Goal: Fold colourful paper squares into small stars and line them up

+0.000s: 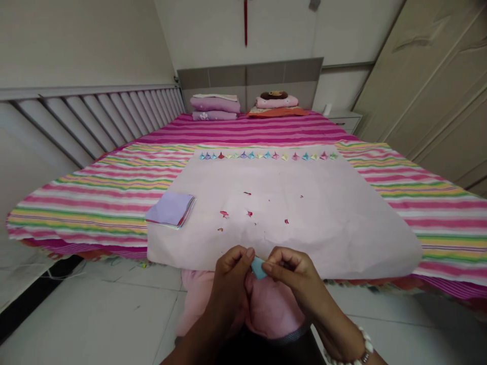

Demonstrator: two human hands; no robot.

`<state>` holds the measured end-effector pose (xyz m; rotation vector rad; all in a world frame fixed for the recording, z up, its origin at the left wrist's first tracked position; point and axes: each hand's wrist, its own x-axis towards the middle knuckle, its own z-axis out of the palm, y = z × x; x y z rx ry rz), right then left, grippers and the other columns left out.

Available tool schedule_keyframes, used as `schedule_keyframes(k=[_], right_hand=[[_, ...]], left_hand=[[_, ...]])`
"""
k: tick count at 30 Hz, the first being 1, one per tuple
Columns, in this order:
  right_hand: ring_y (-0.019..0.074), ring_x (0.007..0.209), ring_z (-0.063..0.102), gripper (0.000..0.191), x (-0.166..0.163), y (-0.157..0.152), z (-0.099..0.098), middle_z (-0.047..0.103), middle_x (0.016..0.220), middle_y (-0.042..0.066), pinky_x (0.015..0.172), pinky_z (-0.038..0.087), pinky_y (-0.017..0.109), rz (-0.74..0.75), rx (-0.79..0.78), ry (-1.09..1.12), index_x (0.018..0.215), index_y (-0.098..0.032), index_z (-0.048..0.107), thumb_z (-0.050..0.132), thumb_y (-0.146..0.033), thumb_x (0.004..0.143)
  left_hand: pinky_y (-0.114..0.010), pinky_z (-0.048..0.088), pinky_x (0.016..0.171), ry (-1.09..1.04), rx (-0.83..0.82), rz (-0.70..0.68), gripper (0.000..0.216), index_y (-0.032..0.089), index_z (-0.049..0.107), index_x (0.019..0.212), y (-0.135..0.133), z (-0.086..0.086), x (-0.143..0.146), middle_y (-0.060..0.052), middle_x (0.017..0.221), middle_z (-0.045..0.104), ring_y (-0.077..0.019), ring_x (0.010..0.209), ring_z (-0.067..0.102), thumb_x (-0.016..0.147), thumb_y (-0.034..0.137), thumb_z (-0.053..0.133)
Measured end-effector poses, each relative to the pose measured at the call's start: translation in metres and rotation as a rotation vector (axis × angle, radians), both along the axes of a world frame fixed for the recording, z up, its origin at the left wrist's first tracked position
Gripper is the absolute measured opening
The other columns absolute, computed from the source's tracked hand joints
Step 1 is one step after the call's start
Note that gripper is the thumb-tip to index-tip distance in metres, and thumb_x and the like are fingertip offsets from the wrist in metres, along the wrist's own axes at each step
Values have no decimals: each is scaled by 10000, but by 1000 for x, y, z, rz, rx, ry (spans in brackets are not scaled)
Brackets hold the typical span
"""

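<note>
My left hand (232, 276) and my right hand (291, 276) meet close in front of me, both pinching a small light-blue folded paper piece (259, 267) between thumbs and fingertips. The piece hovers just before the near edge of a large pale pink paper sheet (304, 223) spread on the bed. A row of several small folded paper shapes (268, 155) in many colours lines the sheet's far edge. A stack of square coloured papers (171, 209), lilac on top, lies at the sheet's left edge.
The bed carries a striped pink, green and yellow cover (95, 197). Folded bedding (215, 107) and pillows (277, 104) sit by the headboard. A slatted rail (95, 119) runs on the left, a wooden door (437, 91) on the right. Small red scraps (224, 214) dot the sheet.
</note>
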<state>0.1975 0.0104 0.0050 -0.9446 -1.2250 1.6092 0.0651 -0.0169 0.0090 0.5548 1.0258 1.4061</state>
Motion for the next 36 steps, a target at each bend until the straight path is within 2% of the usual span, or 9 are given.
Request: schedule_keyframes(k=[4, 8, 10, 14, 18, 25, 29, 33, 36], right_hand=[[119, 584, 500, 184, 3, 1, -6, 601, 595, -11, 579, 396, 246, 24, -8, 1, 669, -160, 684, 756, -326, 701], [127, 602, 511, 206, 3, 2, -9, 605, 600, -6, 596, 406, 253, -59, 5, 3, 655, -160, 674, 743, -345, 715], [128, 600, 515, 214, 3, 2, -10, 606, 594, -6, 594, 407, 253, -95, 3, 7, 648, -159, 668, 754, -348, 702], [102, 510, 460, 277, 2, 2, -10, 548, 498, -29, 511, 354, 229, -144, -15, -7, 552, -157, 618, 803, -344, 634], [86, 473, 426, 291, 3, 1, -13, 519, 473, -41, 480, 324, 218, -133, -43, 57, 528, -159, 598, 811, -334, 621], [136, 595, 529, 215, 13, 6, -10, 624, 593, 8, 599, 426, 257, -51, -34, 40, 646, -164, 711, 767, -368, 681], [135, 603, 541, 209, 11, 7, -5, 650, 628, 3, 601, 438, 261, -40, -33, 54, 685, -179, 726, 815, -355, 615], [102, 500, 467, 220, 4, 6, -3, 575, 538, -24, 493, 376, 232, -129, 27, -19, 647, -173, 688, 799, -364, 640], [122, 524, 478, 177, 0, 4, -2, 565, 576, -11, 496, 382, 248, -247, 230, -169, 666, -184, 676, 736, -339, 727]], left_hand=[[-207, 349, 519, -7, 20, 17, 306, 172, 489, 599, 2, -5, -1, 61, 529, 478, -84, 525, 454, 752, 339, 695], [-225, 397, 609, 196, 107, -106, 204, 156, 591, 651, 4, -3, -4, 31, 600, 561, -105, 610, 509, 705, 294, 732], [-220, 379, 592, 277, 120, -136, 207, 154, 589, 629, 4, -3, -5, 34, 577, 544, -102, 596, 492, 718, 294, 713], [-214, 312, 499, 385, 78, -78, 317, 165, 503, 526, 4, -7, -8, 57, 472, 465, -83, 486, 401, 706, 325, 710], [-208, 269, 443, 421, 52, -105, 356, 175, 475, 502, 7, -10, -10, 68, 417, 435, -73, 414, 361, 684, 359, 719], [-214, 363, 502, 439, 103, -180, 264, 156, 576, 593, 12, -8, -19, 21, 538, 566, -93, 492, 464, 721, 363, 678], [-218, 400, 527, 504, 137, -221, 221, 155, 598, 614, 12, -5, -20, 14, 566, 591, -104, 531, 508, 750, 319, 658], [-224, 428, 538, 478, 134, -172, 169, 152, 663, 786, 13, -4, -18, 14, 600, 622, -110, 542, 544, 742, 315, 675], [-233, 429, 508, 447, 112, -122, 338, 151, 647, 994, 15, -4, -19, 31, 576, 618, -108, 481, 533, 717, 335, 705]])
